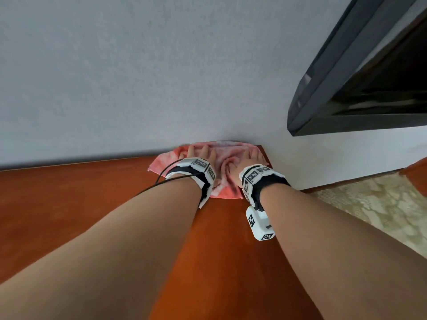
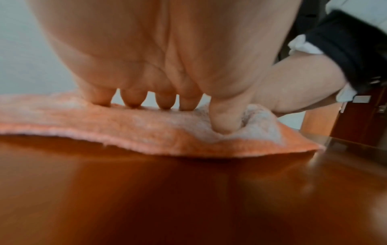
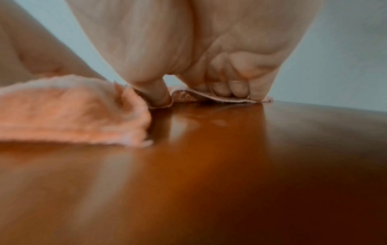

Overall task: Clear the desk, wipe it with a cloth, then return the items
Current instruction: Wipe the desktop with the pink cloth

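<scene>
A pink cloth [image 1: 223, 168] lies bunched at the far right corner of the reddish-brown wooden desk [image 1: 80, 204], up against the grey wall. Both hands lie on top of it, side by side. My left hand [image 1: 201, 153] presses its fingers and thumb down into the cloth [image 2: 125, 131], as the left wrist view shows with the hand [image 2: 178, 102] above. My right hand [image 1: 250, 157] presses the cloth's right part near the desk's end. In the right wrist view, this hand [image 3: 199, 92] pins a thin edge of the cloth [image 3: 73, 112] to the desk [image 3: 209, 165].
A black-framed screen [image 1: 360, 77] hangs on the wall at the upper right. Past the desk's right end lies patterned floor [image 1: 381, 204]. A cable [image 1: 161, 179] runs from the left wrist band across the desk.
</scene>
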Available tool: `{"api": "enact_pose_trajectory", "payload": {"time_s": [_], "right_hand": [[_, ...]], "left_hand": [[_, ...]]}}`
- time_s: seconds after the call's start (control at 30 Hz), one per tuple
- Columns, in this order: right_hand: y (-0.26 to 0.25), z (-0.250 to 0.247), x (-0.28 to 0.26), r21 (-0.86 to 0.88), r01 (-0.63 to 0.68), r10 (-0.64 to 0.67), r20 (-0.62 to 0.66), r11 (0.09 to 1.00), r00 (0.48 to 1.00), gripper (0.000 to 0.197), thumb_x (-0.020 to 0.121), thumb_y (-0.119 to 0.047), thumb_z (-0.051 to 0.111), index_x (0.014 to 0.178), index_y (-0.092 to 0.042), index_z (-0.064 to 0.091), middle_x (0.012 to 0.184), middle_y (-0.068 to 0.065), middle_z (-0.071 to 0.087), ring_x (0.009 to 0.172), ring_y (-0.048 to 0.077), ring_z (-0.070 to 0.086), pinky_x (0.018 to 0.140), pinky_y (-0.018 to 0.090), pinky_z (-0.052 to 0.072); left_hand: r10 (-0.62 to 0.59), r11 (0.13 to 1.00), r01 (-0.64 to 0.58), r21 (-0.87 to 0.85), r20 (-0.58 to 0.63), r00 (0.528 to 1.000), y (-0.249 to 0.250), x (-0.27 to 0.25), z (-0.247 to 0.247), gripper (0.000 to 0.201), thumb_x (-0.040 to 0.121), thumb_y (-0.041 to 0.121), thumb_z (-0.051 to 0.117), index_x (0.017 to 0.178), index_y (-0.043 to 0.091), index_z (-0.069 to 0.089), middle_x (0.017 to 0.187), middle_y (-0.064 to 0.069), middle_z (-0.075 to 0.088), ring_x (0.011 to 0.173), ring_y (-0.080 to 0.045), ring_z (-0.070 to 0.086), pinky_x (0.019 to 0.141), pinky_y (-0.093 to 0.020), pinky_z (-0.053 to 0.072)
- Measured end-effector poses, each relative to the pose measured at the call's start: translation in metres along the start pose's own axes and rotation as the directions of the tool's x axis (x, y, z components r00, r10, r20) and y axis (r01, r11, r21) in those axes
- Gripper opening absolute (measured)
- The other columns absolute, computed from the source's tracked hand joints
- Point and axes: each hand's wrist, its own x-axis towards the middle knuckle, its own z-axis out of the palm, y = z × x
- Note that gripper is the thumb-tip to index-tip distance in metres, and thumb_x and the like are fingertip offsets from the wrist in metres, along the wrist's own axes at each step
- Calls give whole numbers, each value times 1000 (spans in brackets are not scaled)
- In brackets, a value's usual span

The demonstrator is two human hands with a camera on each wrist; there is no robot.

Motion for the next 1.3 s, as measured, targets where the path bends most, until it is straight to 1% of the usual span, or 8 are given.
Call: {"api": "enact_pose_trajectory", "payload": {"time_s": [0.3,0.5,0.63,0.73,0.83,0.93,1.0,1.3], "right_hand": [[85,16,-55,91,-175,162,132,980,978,72,97,-38,45,150,-3,9,154,17,18,140,32,26,114,41,27],[118,47,-161,-241,-14,60,182,971,981,75,99,-47,15,149,3,-11,156,26,-14,147,36,-8,117,39,-10],[102,86,-230,-353,207,-118,258,913,959,84,73,-38,13,129,12,52,134,46,34,124,57,41,114,39,-17],[89,137,-269,-419,396,-370,147,817,917,65,76,-27,36,121,17,52,111,38,50,111,57,44,117,43,-9],[27,132,-329,-492,438,-339,280,753,898,68,65,-35,43,102,18,66,100,39,62,99,60,57,116,45,-14],[-47,122,-376,-531,468,-273,405,706,873,73,94,-35,26,146,14,9,149,40,13,139,55,0,114,54,-13],[-94,126,-401,-523,493,-300,411,696,861,71,100,-37,24,148,7,-7,155,33,-2,141,52,-8,116,55,-8],[-298,173,-508,-570,658,-522,411,493,747,78,97,-44,32,151,-2,-5,157,26,-4,142,48,-10,117,53,-3]], "left_hand": [[155,982,-159,-106,-41,987,92,-65,7,76,92,50,42,152,25,4,161,0,-7,145,-41,-8,113,-63,5],[267,959,-250,-132,132,955,105,-140,29,82,90,49,50,152,27,1,160,1,-12,145,-38,-14,115,-61,2],[295,947,-251,-203,232,927,89,-206,53,87,89,40,58,152,29,-2,159,6,-16,144,-33,-19,116,-58,-2],[265,945,-208,-251,221,938,57,-265,84,76,94,42,50,152,31,2,159,9,-15,145,-32,-18,116,-56,-3],[215,945,-149,-290,212,953,4,-323,108,72,96,40,47,152,29,4,159,9,-14,145,-32,-18,116,-55,-4],[112,957,-30,-288,273,955,-58,-376,125,87,91,40,56,152,29,-6,158,9,-21,144,-31,-21,116,-53,-6],[23,953,67,-295,291,956,-104,-409,136,100,85,43,63,151,29,-10,157,9,-24,143,-32,-22,116,-53,-6],[-346,828,455,-328,339,875,-300,-574,175,109,82,53,63,149,27,-19,156,6,-27,144,-33,-21,119,-49,-1]]}}
